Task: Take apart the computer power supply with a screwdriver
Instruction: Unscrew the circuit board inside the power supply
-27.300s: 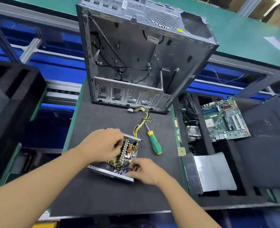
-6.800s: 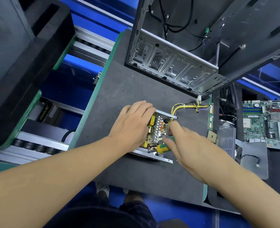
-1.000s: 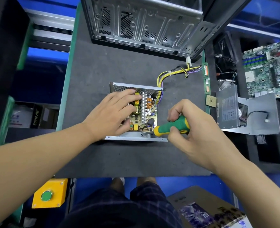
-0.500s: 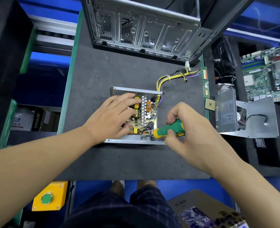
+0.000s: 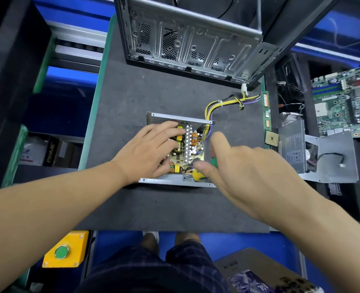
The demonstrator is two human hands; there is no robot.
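Note:
The opened power supply (image 5: 192, 144) lies on the dark mat (image 5: 145, 208), its circuit board with coils and heat sink exposed inside a metal tray. A yellow and black cable bundle (image 5: 221, 103) runs from it toward the case. My left hand (image 5: 153, 151) rests flat on the board's left half, fingers extended. My right hand (image 5: 238, 168) grips the green and yellow screwdriver (image 5: 199, 176) at the tray's near right corner; most of the handle is hidden under my fingers.
An empty computer case (image 5: 196, 39) stands at the back of the mat. To the right sit a motherboard (image 5: 344, 102), another power supply unit (image 5: 293, 151), a metal cover (image 5: 335, 161) and a CPU chip (image 5: 271, 138). A yellow box with a green button (image 5: 62, 251) is at lower left.
My right hand has shifted left and lower over the tray's near right corner, now hiding more of the screwdriver handle. My left hand stays on the board.

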